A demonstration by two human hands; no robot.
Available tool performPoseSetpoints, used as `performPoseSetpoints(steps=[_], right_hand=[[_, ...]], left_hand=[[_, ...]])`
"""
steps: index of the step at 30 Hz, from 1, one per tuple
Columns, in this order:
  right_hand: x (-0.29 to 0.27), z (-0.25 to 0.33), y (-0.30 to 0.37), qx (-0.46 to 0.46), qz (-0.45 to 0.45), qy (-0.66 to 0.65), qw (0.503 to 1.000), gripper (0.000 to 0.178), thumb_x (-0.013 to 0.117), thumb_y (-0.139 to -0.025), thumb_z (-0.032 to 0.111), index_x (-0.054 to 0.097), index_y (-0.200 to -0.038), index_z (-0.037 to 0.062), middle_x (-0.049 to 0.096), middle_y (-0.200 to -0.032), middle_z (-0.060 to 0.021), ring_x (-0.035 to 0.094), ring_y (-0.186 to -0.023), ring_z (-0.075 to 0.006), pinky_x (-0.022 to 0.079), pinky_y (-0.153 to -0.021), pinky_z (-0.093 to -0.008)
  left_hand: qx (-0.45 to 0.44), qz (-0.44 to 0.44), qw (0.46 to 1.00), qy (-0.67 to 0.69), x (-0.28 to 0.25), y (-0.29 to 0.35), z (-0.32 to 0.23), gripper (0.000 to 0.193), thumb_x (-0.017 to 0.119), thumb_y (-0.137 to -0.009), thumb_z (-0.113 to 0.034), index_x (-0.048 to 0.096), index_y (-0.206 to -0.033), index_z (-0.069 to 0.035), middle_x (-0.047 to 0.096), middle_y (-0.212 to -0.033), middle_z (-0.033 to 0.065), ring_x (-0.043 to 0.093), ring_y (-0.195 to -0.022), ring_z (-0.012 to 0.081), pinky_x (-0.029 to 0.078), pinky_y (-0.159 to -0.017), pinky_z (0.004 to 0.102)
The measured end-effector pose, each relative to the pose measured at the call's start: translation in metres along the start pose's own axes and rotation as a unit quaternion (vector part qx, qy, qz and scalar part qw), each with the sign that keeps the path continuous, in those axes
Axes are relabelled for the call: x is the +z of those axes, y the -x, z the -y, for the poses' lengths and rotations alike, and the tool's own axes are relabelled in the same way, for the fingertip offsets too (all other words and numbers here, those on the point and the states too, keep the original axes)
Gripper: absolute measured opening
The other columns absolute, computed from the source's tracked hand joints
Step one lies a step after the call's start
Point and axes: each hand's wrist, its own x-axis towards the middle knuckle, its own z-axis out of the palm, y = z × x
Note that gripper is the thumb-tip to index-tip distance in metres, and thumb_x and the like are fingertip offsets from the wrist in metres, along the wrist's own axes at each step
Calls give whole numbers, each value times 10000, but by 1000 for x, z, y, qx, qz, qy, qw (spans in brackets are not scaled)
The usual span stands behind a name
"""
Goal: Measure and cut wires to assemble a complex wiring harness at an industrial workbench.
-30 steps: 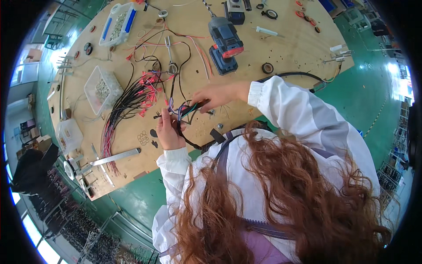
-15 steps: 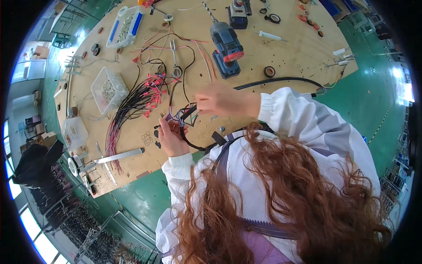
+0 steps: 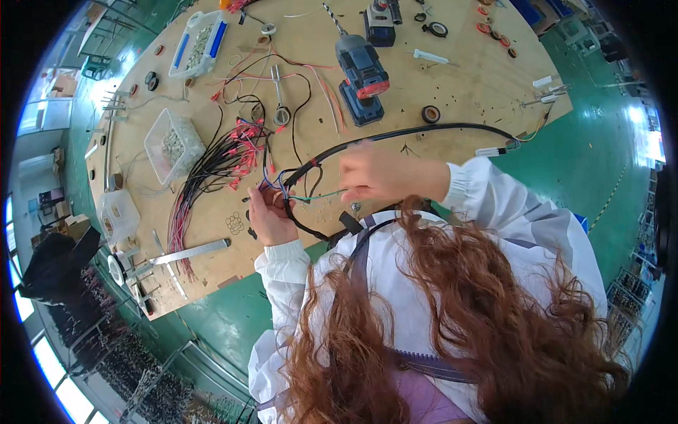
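Observation:
My left hand (image 3: 272,218) is closed on a black cable (image 3: 288,206) where loose coloured wires come out near the table's front edge. Between my hands a thin green wire (image 3: 321,195) runs fairly straight; its right end goes into the pinched fingers of my right hand (image 3: 374,173). A thick black sleeved cable (image 3: 395,134) arcs from the left hand over to the table's right edge, passing beyond my right hand. To the left spreads a bundle of black wires with red connectors (image 3: 244,152).
A cordless drill (image 3: 361,71) stands beyond my hands, near a tape roll (image 3: 431,114). Plastic boxes of small parts sit at the left, one being a clear bin (image 3: 173,145). A metal ruler (image 3: 191,251) lies at the near left.
My right hand has moved right, away from the left, and now draws out the green wire. The thick black cable it covered shows now. My left hand stays nearly in place.

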Motion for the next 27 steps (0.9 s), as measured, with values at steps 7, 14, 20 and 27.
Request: performPoseSetpoints(steps=[7, 14, 20, 27], right_hand=[[31, -9, -62, 141, 206, -20, 968, 468, 403, -867, 450, 594, -860, 22, 564, -732, -89, 535, -663, -267, 419, -670, -366], [63, -14, -80, 219, 97, -368, 898, 470, 373, -894, 423, 594, -887, 8, 570, -758, -18, 486, -693, -81, 406, -656, -248], [72, -28, -67, 246, 93, -470, 843, 352, 390, -863, 345, 571, -736, 72, 542, -713, 10, 466, -642, -90, 358, -595, -220], [53, -14, -65, 263, 132, -585, 755, 402, 320, -896, 304, 564, -773, 9, 552, -725, -46, 499, -691, -126, 386, -630, -250]], left_hand=[[112, 31, 988, -100, 15, 20, 7, 320, 387, -913, -326, 500, -891, -27, 583, -774, 59, 578, -626, 135, 477, -485, 259], [224, 105, 906, -343, 4, 32, -7, 273, 439, -907, -224, 467, -983, 37, 576, -819, 88, 569, -713, 129, 463, -672, 239], [190, 170, 932, -257, -12, 26, 1, 337, 564, -819, -75, 400, -1102, 10, 502, -975, 84, 538, -838, 129, 437, -742, 243], [34, 280, 957, 60, 3, 8, -13, 387, 462, -879, -255, 436, -1179, -12, 498, -1112, 91, 452, -1038, 184, 343, -854, 326]])
